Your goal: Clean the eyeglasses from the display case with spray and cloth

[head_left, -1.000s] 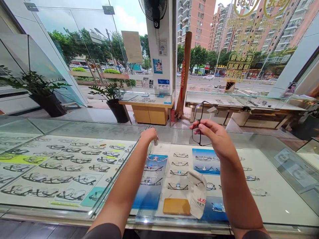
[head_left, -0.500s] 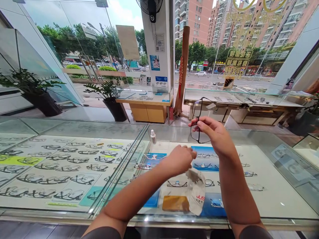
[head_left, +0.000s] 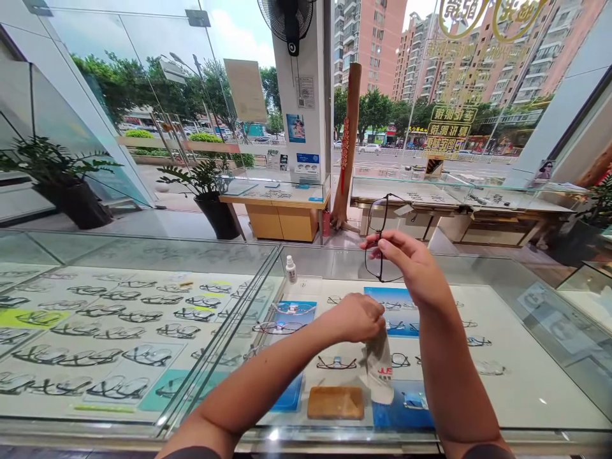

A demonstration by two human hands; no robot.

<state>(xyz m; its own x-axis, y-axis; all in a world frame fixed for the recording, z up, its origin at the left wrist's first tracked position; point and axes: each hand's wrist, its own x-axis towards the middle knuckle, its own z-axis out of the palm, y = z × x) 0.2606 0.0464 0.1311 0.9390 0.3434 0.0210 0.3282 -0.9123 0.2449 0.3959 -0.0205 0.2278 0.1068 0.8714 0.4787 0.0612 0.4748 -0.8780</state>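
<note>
Held upright on end over the glass counter is a pair of dark-rimmed eyeglasses [head_left: 378, 213]. My right hand [head_left: 411, 258] pinches it near the bridge between thumb and fingers. To the left and lower, my left hand [head_left: 361, 317] is closed on the top of a pale cleaning cloth [head_left: 380, 366] with red lettering. The cloth hangs from the fingers toward the counter top; its upper end is hidden in the hand. A gap separates the cloth from the eyeglasses.
A small white bottle [head_left: 291, 269] stands on the glass to the left. A brown rectangular block [head_left: 335, 403] lies near the front edge. Several eyeglass frames [head_left: 337, 363] show in the display case. Potted plants and other counters stand beyond.
My left hand has lowered slightly and closed on the cloth, which now hangs straighter and narrower. My right hand still holds the eyeglasses in nearly the same place. The view has tilted up slightly.
</note>
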